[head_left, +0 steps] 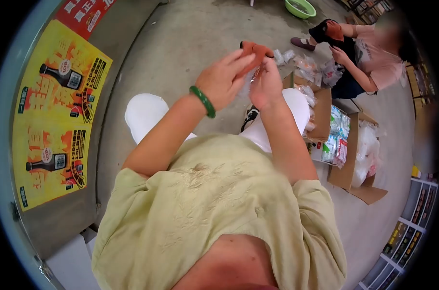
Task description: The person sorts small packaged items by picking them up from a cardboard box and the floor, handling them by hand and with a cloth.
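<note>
Item: folded rust-orange cloth piece with black ends (pixel 256 50), held up beyond the knees, no counter beneath, apparently for clear view and access.
Left hand (pixel 223 84), green bangle (pixel 202 101) at wrist: half open, fingers extended against the cloth, seemingly to flatten or guide it.
Right hand (pixel 266 86): fingers curled, apparently pinching the cloth's lower edge to steady it; clear plastic (pixel 251 79) between the hands, grip on it unclear.
Adjacent: open brown cardboard carton (pixel 322 113), near edge by the right knee, bagged pieces within reach.
</note>
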### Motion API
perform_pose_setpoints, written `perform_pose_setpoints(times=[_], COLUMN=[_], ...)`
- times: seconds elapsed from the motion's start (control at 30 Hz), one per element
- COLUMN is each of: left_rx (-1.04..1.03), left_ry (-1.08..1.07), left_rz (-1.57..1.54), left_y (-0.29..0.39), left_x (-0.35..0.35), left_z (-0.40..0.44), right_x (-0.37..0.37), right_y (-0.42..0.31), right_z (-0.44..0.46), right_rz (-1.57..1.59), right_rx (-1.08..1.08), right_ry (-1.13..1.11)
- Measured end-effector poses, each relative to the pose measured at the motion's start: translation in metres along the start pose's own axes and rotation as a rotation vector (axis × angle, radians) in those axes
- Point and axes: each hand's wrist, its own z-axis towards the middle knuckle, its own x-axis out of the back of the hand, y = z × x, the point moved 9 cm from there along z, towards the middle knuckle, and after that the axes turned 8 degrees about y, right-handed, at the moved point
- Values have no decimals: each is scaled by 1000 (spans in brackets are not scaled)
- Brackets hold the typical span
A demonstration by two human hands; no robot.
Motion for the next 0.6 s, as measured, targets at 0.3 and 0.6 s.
perform_pose_setpoints(times=[0.3,0.6], left_rx=[-139,200], left_ry=[-291,144], left_rz=[365,-510], left_y=[-44,-24], left_x=[-8,71], left_z=[-54,8], right_x=[28,27], right_y=[-65,-46], right_z=[21,22], right_rz=[266,2], right_rx=[185,170], right_ry=[-31,98])
